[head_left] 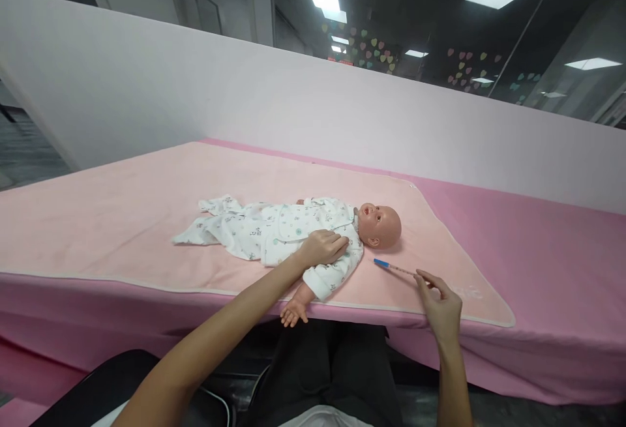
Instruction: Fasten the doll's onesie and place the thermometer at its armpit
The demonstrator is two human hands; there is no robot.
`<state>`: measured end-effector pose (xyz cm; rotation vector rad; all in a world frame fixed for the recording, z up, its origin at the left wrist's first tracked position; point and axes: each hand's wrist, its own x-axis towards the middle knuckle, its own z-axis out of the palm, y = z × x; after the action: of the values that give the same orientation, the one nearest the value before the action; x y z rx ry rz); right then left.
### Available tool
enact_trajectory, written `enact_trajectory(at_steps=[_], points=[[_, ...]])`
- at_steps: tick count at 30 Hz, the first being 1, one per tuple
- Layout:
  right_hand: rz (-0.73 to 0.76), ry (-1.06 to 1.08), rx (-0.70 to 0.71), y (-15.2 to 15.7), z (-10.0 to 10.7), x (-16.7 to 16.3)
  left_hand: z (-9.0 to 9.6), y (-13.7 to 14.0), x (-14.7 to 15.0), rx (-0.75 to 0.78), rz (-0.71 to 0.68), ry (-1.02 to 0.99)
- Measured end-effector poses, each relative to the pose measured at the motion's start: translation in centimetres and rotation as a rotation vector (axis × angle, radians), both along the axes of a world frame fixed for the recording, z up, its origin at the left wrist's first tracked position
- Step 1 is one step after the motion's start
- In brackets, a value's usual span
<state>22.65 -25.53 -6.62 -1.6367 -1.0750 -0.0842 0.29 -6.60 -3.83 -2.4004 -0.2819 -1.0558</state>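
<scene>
A baby doll (380, 226) lies on its back with its head to the right, dressed in a white patterned top (293, 223) and matching trousers. My left hand (323, 248) rests at the doll's chest near the shoulder, its fingers bent and closed on the top's cloth; what is under the fingertips is hidden. Toward the front edge, the doll's near arm (296, 306) sticks out of its sleeve. Between thumb and fingertips, my right hand (440, 300) pinches one end of a thin thermometer (397, 268). Its blue end points left, near the doll's head and shoulder, without touching them.
A pale peach mat (141, 218) lies under the doll on a pink-covered table (552, 264). Behind it stands a low white wall (313, 107) topped by dark glass with heart stickers. A dark chair (112, 381) is at the lower left, beside my legs.
</scene>
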Motion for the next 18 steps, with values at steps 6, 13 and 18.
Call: enact_trajectory(at_steps=[6, 13, 18], points=[[-0.054, -0.411, -0.162, -0.3, -2.5, -1.3, 0.6, -0.1, 0.0, -0.286, 0.02, -0.027], [0.125, -0.383, -0.121, 5.3, 3.1, -5.8, 4.2, 0.9, 2.5, -0.701, 0.228, -0.196], [0.166, -0.574, -0.307, 13.0, 5.6, -10.4, 4.3, 3.3, 3.0, -0.855, 0.239, -0.058]])
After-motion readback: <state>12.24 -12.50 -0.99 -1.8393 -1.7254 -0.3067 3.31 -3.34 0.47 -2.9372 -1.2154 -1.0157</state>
